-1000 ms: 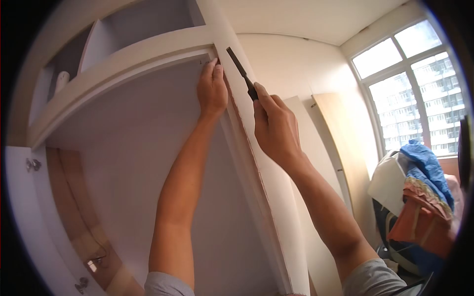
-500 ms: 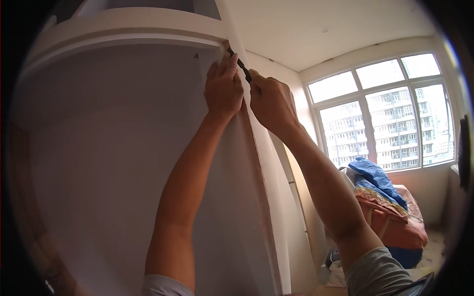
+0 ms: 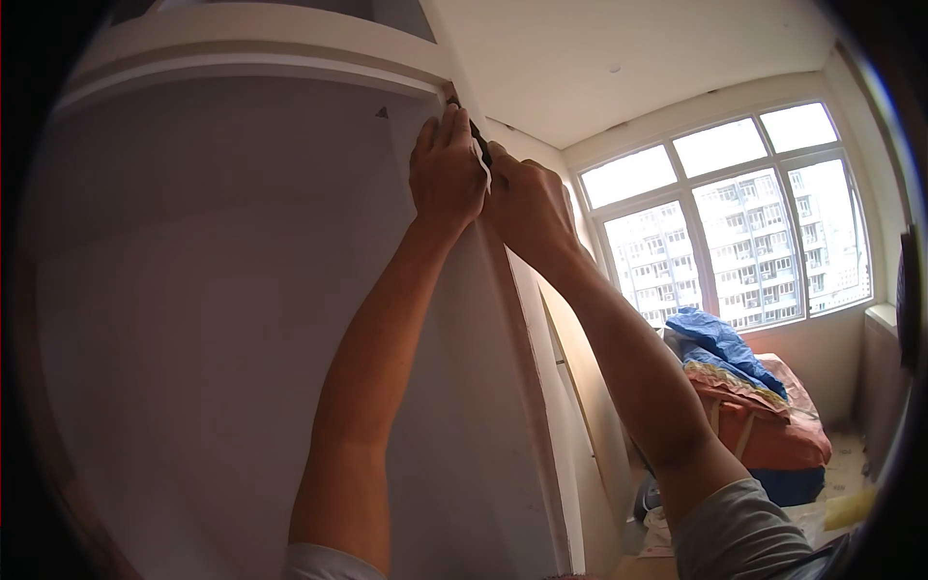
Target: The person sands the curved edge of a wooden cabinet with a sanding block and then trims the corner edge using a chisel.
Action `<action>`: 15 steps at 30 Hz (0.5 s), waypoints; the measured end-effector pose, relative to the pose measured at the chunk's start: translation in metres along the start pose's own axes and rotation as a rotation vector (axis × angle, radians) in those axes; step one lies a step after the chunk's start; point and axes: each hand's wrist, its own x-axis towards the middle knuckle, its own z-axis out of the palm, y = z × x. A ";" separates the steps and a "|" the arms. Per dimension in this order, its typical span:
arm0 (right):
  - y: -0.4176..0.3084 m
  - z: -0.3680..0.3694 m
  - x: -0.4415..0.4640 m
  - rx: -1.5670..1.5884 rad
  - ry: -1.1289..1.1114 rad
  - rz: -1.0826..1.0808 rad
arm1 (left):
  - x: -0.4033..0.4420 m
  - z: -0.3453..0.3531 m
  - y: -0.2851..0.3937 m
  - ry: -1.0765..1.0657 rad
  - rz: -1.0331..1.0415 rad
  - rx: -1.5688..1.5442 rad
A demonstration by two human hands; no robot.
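Note:
High on the cabinet's front edge [image 3: 522, 338], near its upper right corner, both hands are close together. My right hand [image 3: 530, 208] is closed round a dark narrow tool [image 3: 480, 143], whose tip lies against the edge by the corner. My left hand [image 3: 448, 169] has its fingers pressed together beside the tool's blade, against the inner side of the edge; what they hold, if anything, is hidden. A thin white strip [image 3: 482, 166] curls out between the two hands.
The cabinet's top rail [image 3: 261, 39] runs to the left, above a deep grey interior. To the right are a window [image 3: 735, 213], pale boards [image 3: 570, 358] against the wall, and a heap of blue cloth [image 3: 725, 350] and red bags [image 3: 759, 435].
The right hand has brought the tool from the air onto the edge and moved closer to the left hand. A white strip now shows between them. The view has turned right.

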 end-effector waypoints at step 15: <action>0.010 0.013 0.002 0.037 0.063 -0.110 | 0.004 0.002 -0.006 -0.023 0.056 0.007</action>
